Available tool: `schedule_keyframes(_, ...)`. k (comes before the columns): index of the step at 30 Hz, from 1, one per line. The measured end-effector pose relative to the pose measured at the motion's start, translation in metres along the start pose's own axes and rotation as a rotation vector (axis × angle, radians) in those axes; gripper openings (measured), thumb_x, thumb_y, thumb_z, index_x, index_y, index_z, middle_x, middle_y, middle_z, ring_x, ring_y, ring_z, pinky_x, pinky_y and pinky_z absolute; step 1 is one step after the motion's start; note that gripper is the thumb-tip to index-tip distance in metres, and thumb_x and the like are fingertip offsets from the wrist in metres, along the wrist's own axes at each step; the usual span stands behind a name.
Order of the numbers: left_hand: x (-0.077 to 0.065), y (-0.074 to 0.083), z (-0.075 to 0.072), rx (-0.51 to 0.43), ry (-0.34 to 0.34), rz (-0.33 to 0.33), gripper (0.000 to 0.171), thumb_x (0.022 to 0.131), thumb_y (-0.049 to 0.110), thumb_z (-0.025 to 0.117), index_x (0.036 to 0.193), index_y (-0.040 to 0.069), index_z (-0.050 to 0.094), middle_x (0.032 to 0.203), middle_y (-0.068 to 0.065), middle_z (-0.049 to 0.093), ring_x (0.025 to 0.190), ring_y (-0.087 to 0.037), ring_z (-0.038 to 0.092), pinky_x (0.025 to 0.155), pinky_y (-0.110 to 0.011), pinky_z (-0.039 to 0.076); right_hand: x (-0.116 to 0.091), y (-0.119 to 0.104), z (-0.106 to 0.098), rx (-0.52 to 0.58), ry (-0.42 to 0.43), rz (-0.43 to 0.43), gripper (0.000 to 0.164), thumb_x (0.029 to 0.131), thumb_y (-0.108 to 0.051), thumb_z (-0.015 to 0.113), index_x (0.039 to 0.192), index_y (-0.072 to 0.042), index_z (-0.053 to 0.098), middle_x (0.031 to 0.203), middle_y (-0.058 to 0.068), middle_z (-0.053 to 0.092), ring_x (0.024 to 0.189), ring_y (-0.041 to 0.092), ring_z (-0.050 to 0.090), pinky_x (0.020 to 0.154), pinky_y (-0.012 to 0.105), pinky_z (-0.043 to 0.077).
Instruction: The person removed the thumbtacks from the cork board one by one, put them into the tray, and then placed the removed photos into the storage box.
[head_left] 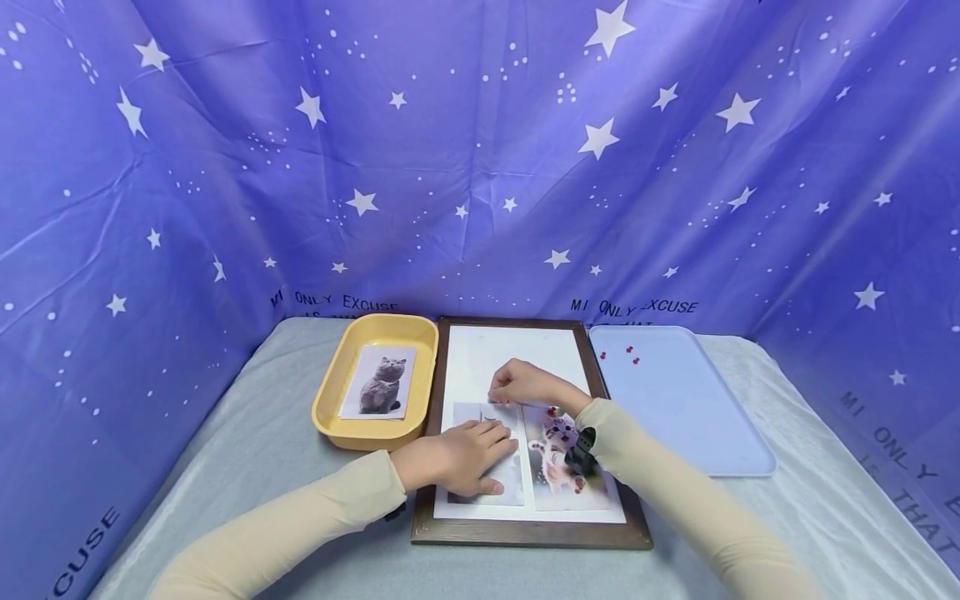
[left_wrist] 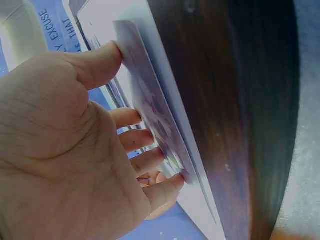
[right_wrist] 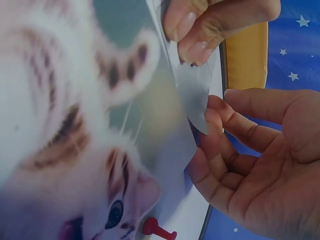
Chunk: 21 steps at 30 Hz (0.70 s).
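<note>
A photo (head_left: 465,492) lies on the white board inside a dark wooden frame (head_left: 525,536). My left hand (head_left: 471,457) lies on it with fingers spread, fingertips pressing the print in the left wrist view. My right hand (head_left: 525,382) bends its fingers at this photo's top edge; in the right wrist view, thumb and forefinger come together beside the lifted grey edge of the print. I cannot tell what they pinch. Beside it lies a second photo of a striped kitten (head_left: 555,475), partly under my right wrist, with a red push pin (right_wrist: 157,228) at its top.
At the left a yellow tray (head_left: 322,408) holds a photo of a grey cat (head_left: 382,387). A pale blue tray (head_left: 697,417) sits to the right of the frame, with several red push pins (head_left: 630,350) near its far left corner. A starry blue curtain (head_left: 480,167) closes off the back.
</note>
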<state>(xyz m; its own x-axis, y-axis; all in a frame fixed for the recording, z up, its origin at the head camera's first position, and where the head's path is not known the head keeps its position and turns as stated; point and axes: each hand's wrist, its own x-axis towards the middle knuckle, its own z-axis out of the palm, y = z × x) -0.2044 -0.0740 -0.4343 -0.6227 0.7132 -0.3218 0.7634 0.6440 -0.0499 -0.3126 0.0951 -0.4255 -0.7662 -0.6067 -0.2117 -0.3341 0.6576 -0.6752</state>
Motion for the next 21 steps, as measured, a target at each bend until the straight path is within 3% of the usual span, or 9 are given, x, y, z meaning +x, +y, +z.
schedule_keyframes(13, -0.0021, -0.0034, 0.0039, -0.014, 0.038, 0.022, 0.07, 0.103, 0.057, 0.046, 0.16, 0.02, 0.032, 0.165, -0.002, 0.033, 0.155, -0.021, 0.028, 0.127, -0.037, 0.027, 0.0027, -0.0012, -0.0034, -0.04, -0.027, -0.004, 0.013, 0.093, -0.008, 0.071, 0.085, -0.001, 0.078, 0.071, 0.002, 0.07, 0.058, 0.007, 0.047, 0.056, 0.019, 0.041)
schedule_keyframes(21, -0.0032, -0.0034, 0.0036, -0.002, 0.075, 0.034, 0.069, 0.103, 0.057, 0.049, 0.158, 0.018, 0.036, 0.163, -0.003, 0.037, 0.154, -0.021, 0.031, 0.127, -0.039, 0.029, 0.0024, 0.0018, -0.0068, 0.015, -0.068, 0.001, 0.011, 0.093, -0.003, 0.07, 0.086, 0.004, 0.076, 0.064, -0.003, 0.06, 0.056, 0.006, 0.044, 0.055, 0.018, 0.036)
